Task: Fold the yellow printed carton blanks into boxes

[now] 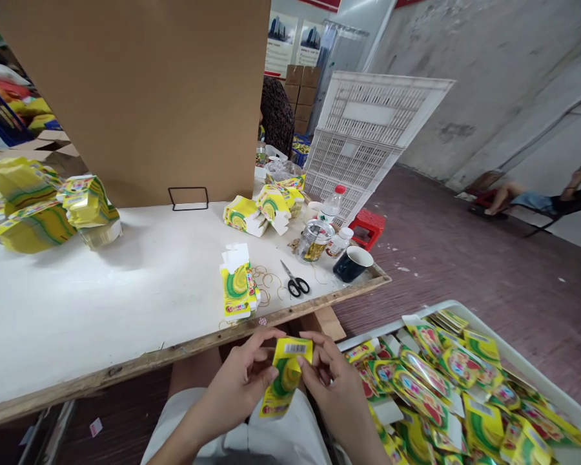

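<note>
A small yellow carton (286, 381) with a green swirl and a barcode on its end is held above my lap. My left hand (242, 374) grips its left side between thumb and fingers. On the opposite side, my right hand (334, 378) pinches the carton near the barcode end. Just beyond, flat cartons (236, 287) lie in a short stack at the table edge. Loose rubber bands (264, 284) and black-handled scissors (296, 281) are beside that stack. To my right, a white tray (458, 307) is heaped with printed yellow cartons (430, 381).
The white table (150, 278) bears carton bundles (87, 206) at left and more cartons (271, 206) at the back. A dark mug (352, 265), a jar (314, 240) and bottles stand at its right corner. A cardboard sheet (174, 97) and white crate (358, 135) rise behind; people are farther off.
</note>
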### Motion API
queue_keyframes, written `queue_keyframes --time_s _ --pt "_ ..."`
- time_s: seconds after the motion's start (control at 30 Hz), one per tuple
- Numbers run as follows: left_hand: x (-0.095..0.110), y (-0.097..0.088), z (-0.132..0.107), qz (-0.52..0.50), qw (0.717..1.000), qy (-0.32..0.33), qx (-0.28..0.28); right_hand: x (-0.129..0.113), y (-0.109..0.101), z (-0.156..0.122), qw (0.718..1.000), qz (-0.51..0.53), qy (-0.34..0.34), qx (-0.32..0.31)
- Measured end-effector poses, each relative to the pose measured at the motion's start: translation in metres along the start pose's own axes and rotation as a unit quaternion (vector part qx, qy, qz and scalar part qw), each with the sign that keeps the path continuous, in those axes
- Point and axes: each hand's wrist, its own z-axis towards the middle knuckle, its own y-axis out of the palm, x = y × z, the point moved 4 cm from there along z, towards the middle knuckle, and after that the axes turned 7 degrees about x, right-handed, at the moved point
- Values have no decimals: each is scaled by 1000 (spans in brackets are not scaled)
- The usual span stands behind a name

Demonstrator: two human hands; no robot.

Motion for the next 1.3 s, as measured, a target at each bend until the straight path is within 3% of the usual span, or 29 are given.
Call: queue_keyframes --time_s 0.23,0.5,0.6,0.77,0.87,0.93,1.0,1.07,1.13,1.2,1.3 --pt "-4 -3 5 -76 997 -18 20 8 11 0 999 -29 -37 1" --pt "-7 1 7 -43 999 -20 24 15 15 -1 997 -44 -3 60" --pt "-6 0 8 -52 998 -23 31 13 12 0 998 -27 6 57" --pt "-5 -1 9 -45 996 -22 74 7 7 4 999 26 -23 -2" --pt "-6 6 8 -13 997 -23 71 10 -2 3 998 50 -25 13" --pt "-5 5 9 46 996 7 79 14 -18 3 998 5 -29 47" --pt "0 -8 11 157 975 84 132 15 -42 4 985 -102 -63 121" --pt "6 -29 15 286 919 170 213 15 -67 4 953 -203 -100 200" --pt "6 -51 22 381 860 212 266 17 -80 4 938 -235 -113 228" --pt "1 -68 30 426 836 213 271 20 -75 5 955 -203 -95 195" --pt "-4 -77 30 421 838 226 262 23 -43 5 988 -97 -24 119"
